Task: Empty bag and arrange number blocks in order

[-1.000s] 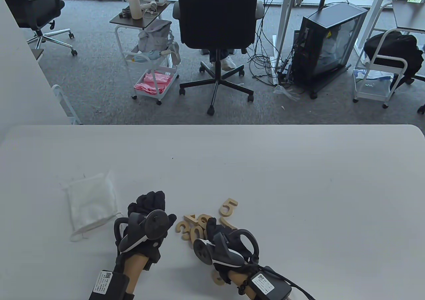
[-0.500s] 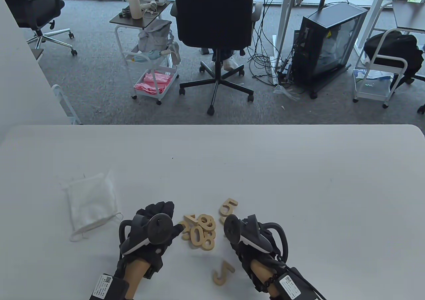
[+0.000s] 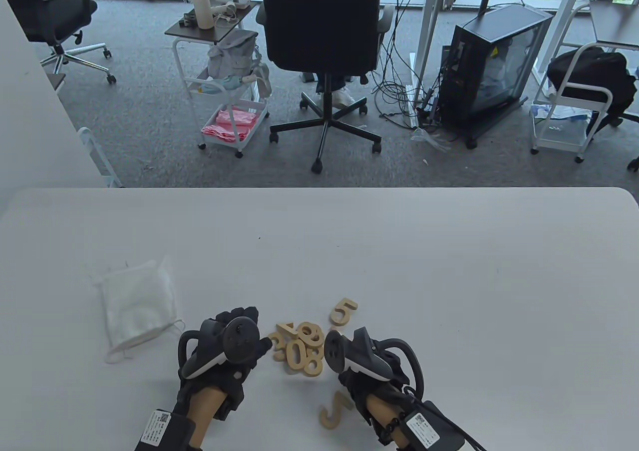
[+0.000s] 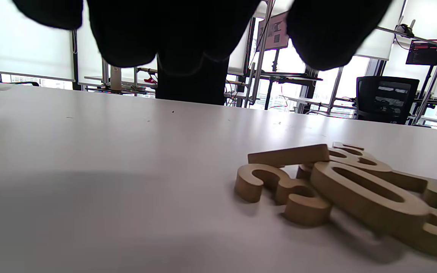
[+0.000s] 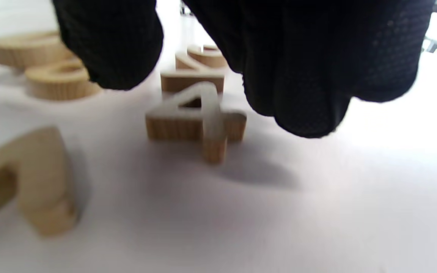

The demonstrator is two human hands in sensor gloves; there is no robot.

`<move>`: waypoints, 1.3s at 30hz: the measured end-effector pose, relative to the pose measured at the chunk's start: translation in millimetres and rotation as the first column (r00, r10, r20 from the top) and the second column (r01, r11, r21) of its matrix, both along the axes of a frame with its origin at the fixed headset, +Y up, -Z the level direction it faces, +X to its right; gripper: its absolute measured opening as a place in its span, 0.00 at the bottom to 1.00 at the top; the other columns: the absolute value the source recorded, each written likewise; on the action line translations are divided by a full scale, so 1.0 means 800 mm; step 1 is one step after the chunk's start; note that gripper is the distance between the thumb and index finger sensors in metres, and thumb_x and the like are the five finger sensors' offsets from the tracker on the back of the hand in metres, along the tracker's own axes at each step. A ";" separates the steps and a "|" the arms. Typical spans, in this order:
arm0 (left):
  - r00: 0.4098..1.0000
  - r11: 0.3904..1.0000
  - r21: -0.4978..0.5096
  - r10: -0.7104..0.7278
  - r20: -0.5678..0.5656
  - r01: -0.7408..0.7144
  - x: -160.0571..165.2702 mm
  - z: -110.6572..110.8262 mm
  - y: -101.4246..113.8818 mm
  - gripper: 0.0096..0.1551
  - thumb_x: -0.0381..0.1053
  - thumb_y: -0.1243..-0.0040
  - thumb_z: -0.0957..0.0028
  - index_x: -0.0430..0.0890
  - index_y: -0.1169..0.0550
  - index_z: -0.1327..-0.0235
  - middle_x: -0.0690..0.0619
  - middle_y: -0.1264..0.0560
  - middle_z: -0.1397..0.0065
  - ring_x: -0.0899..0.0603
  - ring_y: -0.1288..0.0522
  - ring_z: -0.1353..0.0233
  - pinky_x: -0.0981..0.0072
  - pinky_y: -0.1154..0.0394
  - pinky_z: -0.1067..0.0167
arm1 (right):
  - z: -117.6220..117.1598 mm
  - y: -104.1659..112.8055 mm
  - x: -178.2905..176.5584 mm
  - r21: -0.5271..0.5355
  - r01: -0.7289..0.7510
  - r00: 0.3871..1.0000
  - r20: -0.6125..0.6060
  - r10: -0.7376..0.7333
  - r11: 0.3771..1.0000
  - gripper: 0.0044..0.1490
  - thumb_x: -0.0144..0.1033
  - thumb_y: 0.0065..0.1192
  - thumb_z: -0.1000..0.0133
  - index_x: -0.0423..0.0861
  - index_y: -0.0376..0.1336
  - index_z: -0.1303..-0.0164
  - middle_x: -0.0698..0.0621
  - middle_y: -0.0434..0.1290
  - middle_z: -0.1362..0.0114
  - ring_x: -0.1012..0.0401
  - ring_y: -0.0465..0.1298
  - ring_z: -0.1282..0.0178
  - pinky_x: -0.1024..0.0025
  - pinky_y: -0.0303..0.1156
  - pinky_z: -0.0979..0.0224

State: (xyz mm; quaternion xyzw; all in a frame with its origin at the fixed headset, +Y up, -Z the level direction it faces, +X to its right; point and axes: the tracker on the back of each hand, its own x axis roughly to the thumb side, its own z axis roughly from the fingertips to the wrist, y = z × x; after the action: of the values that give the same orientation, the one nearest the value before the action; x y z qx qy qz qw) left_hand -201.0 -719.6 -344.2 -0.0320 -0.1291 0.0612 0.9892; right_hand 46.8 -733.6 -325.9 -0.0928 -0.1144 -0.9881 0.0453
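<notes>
Wooden number blocks lie in a small pile (image 3: 299,348) near the table's front edge, with a 3, a 0 and an 8 showing. One 5 (image 3: 343,311) lies just behind the pile, and another 5 (image 3: 335,408) lies in front of it. The empty white bag (image 3: 137,306) lies flat to the left. My left hand (image 3: 249,328) hovers left of the pile and holds nothing; its thumb is close to the 3 (image 4: 279,189). My right hand (image 3: 367,366) is right of the pile, its fingers (image 5: 298,76) just above a 4 (image 5: 199,121), and it grips nothing.
The white table (image 3: 399,251) stretches far back and to the right. Beyond its far edge are a black office chair (image 3: 322,26), a white cart (image 3: 229,111) and a computer case (image 3: 491,66) on the floor.
My right hand moved from over the pile to its right side, uncovering the front 5, then eased back left. My left hand shifted slightly right, toward the pile.
</notes>
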 end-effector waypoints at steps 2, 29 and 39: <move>1.000 1.000 -0.001 0.001 -0.024 -0.001 -0.005 -0.004 0.001 0.44 0.60 0.40 0.44 0.34 0.32 0.23 0.30 0.32 0.23 0.20 0.30 0.26 0.20 0.38 0.34 | -0.003 0.020 0.000 0.075 0.070 0.996 -0.054 -0.067 0.995 0.46 0.48 0.69 0.46 0.30 0.63 0.26 0.30 0.75 0.33 0.38 0.83 0.43 0.43 0.80 0.42; 0.989 0.998 -0.029 0.055 -0.139 -0.060 -0.060 -0.014 0.016 0.44 0.60 0.40 0.43 0.34 0.33 0.22 0.29 0.33 0.23 0.19 0.31 0.26 0.20 0.39 0.34 | -0.123 -0.009 -0.184 -0.213 -0.177 0.961 -0.247 0.123 0.961 0.39 0.37 0.71 0.44 0.41 0.61 0.22 0.36 0.76 0.32 0.35 0.75 0.33 0.34 0.69 0.30; 0.989 0.998 -0.030 0.051 -0.141 -0.056 -0.060 -0.013 0.017 0.44 0.60 0.41 0.43 0.34 0.33 0.22 0.29 0.33 0.23 0.19 0.31 0.26 0.20 0.39 0.34 | -0.127 -0.016 -0.189 -0.129 -0.198 0.950 -0.270 0.158 0.972 0.33 0.35 0.72 0.45 0.44 0.66 0.28 0.44 0.82 0.41 0.43 0.81 0.39 0.40 0.74 0.32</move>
State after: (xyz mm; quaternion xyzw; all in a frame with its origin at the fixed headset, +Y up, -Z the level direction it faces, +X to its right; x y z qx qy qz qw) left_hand -248.8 -706.3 -354.6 -0.0409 -0.0590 0.0919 0.9932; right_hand -104.3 -746.5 -427.3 -0.2129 -0.1915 -0.9476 0.1415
